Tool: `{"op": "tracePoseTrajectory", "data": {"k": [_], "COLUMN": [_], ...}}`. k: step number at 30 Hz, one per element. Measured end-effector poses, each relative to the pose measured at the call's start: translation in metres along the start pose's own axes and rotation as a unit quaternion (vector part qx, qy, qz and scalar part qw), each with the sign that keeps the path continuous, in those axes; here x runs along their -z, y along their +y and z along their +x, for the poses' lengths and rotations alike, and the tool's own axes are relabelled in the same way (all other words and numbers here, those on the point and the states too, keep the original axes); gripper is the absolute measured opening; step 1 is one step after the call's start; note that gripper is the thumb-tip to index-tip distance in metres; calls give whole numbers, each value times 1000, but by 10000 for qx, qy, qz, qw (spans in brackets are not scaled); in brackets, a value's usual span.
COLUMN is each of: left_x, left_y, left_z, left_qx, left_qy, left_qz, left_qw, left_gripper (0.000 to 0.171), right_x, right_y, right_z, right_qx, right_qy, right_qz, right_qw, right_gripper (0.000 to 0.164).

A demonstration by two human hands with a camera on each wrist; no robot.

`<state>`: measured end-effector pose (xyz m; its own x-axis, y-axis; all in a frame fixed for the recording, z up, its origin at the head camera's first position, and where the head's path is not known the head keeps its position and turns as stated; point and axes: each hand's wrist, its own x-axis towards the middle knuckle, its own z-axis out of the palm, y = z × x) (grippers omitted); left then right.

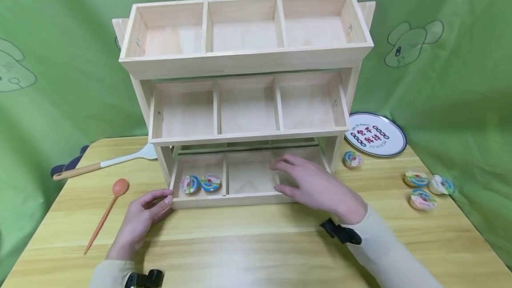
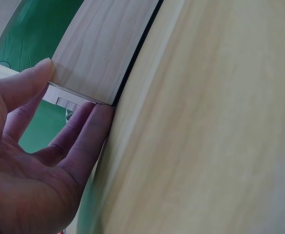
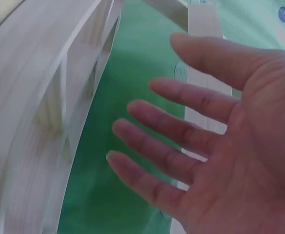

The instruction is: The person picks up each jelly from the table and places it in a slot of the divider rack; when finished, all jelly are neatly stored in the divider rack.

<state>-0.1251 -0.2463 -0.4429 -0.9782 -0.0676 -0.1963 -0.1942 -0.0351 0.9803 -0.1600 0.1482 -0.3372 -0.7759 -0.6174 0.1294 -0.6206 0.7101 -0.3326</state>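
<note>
A pale wooden rack holds tiered trays, each split into compartments. My left hand grips the left front corner of the bottom tray. In the left wrist view its thumb is at the upper edge of the tray's end, with fingertips at the lower edge. Two small jelly cups with blue rims lie in that tray's left compartment. My right hand hovers over the tray's right part, partly hiding it. Its fingers are spread and hold nothing, as the right wrist view shows.
The middle tray and top tray overhang the bottom one. At right are a round plate, a jelly cup beside the rack, and several more. At left lie a white spatula and an orange spoon.
</note>
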Motion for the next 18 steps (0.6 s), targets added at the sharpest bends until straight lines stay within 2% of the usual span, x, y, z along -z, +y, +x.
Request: {"op": "tracePoseTrajectory", "data": {"k": [10,18], "left_x": [2,0], "left_y": [2,1], "left_z": [1,0], "left_qx": [-9,-25], "left_qy": [-24,-31], "left_qz": [34,-28], "left_qw": [10000,10000], "left_gripper": [38,35], "right_x": [18,31], "right_y": [29,50], "right_z": [-36,-58], "right_qx": [-590,-979], "right_qy": [54,45], "right_qz": [-7,71], "right_qw": [9982,9952], "right_gripper": [43,46]}}
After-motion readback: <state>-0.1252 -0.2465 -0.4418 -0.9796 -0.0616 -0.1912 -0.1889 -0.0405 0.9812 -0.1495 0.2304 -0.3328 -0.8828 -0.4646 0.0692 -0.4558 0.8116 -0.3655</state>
